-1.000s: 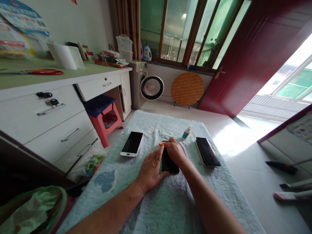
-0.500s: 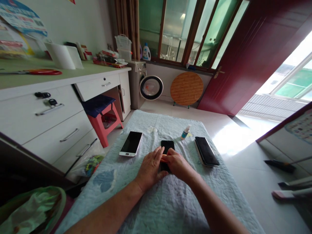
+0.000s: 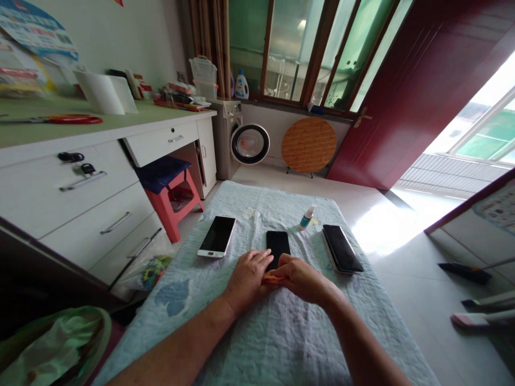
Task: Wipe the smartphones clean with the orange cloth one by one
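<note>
A black smartphone [image 3: 278,245] lies flat on the quilted cloth, its lower part hidden by my hands. My left hand [image 3: 248,276] is closed against the phone's left side, fingers together along the edge, holding it in place. Pinched in my right hand [image 3: 300,276] is an orange cloth [image 3: 273,277], which lies over the phone's lower end. To the left rests a white smartphone [image 3: 217,236] with a black screen. A small spray bottle [image 3: 307,217] stands beyond my right hand. Farther right, another dark phone [image 3: 341,249] lies on top of a pale flat thing.
A pale blue quilted cover [image 3: 281,343] spreads over the surface under the phones. On the left are a white desk [image 3: 108,187] with drawers and a red stool [image 3: 173,203]. A bin [image 3: 96,343] stands at lower left. Behind are a washing machine [image 3: 227,139] and a round wooden tabletop [image 3: 309,143].
My right hand has slid down the phone toward me with the orange cloth, uncovering more of the screen. My left hand has shifted slightly toward me and stays at the phone's edge.
</note>
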`<state>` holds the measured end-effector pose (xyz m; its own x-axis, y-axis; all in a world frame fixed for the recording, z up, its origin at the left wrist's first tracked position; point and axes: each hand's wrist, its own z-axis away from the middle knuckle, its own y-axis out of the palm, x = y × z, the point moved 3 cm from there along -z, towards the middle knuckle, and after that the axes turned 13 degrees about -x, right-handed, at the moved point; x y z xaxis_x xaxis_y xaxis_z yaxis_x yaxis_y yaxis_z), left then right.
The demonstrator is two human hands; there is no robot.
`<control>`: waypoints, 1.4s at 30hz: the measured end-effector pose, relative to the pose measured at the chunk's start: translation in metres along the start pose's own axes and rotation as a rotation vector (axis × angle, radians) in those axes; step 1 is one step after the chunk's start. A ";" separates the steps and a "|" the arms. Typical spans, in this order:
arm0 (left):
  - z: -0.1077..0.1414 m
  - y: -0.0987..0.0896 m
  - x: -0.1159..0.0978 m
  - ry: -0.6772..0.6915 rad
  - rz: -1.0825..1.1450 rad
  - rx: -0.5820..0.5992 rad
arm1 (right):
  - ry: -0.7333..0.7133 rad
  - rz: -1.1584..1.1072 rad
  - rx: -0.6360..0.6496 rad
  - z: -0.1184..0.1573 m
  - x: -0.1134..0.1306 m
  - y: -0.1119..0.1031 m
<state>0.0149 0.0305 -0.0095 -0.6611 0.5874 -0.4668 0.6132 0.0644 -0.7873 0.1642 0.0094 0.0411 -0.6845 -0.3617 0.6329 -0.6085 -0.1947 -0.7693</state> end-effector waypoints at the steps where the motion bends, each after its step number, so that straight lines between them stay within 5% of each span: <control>1: 0.000 0.000 0.000 -0.005 0.003 0.001 | 0.004 0.015 -0.021 -0.001 -0.003 0.001; 20: -0.001 -0.005 -0.003 0.008 0.043 0.009 | 0.113 0.238 -0.496 -0.026 -0.046 0.010; 42: 0.002 0.001 0.006 -0.031 0.066 -0.084 | 0.020 0.186 -0.303 -0.004 -0.015 0.013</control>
<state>0.0103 0.0323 -0.0143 -0.6302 0.5672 -0.5301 0.6892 0.0944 -0.7184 0.1653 0.0161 0.0220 -0.8009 -0.3471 0.4879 -0.5616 0.1529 -0.8131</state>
